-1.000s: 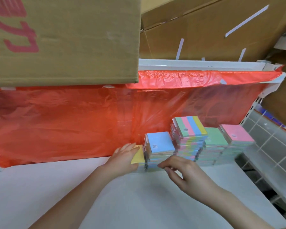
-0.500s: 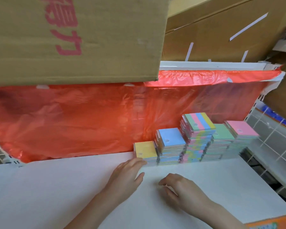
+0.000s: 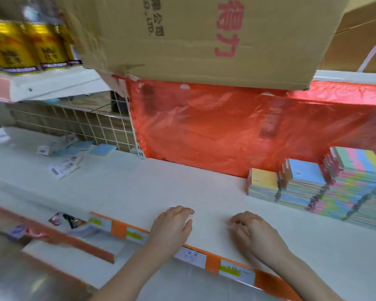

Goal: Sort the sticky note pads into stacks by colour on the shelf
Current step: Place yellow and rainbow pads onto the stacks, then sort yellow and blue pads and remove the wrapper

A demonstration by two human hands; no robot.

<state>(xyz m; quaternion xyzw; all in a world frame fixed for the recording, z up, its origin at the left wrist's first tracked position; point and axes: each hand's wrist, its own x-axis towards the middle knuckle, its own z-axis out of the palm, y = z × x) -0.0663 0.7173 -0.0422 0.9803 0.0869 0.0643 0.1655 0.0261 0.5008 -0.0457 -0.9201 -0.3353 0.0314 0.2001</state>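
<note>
Sticky note pads, sorted stacks on white shelf [image 3: 182, 192], right end.

Yellow-topped stack [image 3: 262, 184]: lowest, leftmost, square pads lying flat, edges showing mixed pastel layers. Blue-topped stack [image 3: 304, 180]: just beside it on the right, taller, touching or nearly so. Striped stack [image 3: 360, 170]: tallest, top pad banded green, pink, blue and yellow, cut off by the frame edge. All three stand in a row against the red plastic backing. One loose pale blue pad [image 3: 102, 150]: flat, well apart at far left of the shelf, blurred.
</note>
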